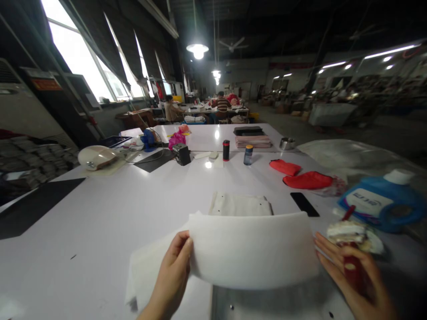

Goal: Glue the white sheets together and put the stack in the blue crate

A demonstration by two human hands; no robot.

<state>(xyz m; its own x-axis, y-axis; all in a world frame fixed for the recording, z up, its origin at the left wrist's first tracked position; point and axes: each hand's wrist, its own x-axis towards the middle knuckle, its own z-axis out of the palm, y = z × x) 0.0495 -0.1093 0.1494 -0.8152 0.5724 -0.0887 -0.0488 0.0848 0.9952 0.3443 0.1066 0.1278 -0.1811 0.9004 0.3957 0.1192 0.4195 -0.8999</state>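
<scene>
A curved white sheet (250, 251) is raised above the table between my two hands. My left hand (176, 262) pinches its left edge between thumb and fingers. At the sheet's right edge is my right hand (353, 266), its fingers wrapped round a dark red handle (353, 269). Below the sheet lies a grey plate (267, 302) with small dark spots. Behind it rests a white piece (240, 203) with small dark holes. More white sheet material (147, 262) lies flat at the left.
On the right are a blue jug (370, 200), a dish with white paste (373, 240), a black phone (304, 204) and red cloth pieces (307, 180). Two bottles, a black box (182, 154) and folded pink material (252, 141) stand farther back. People sit at distant tables.
</scene>
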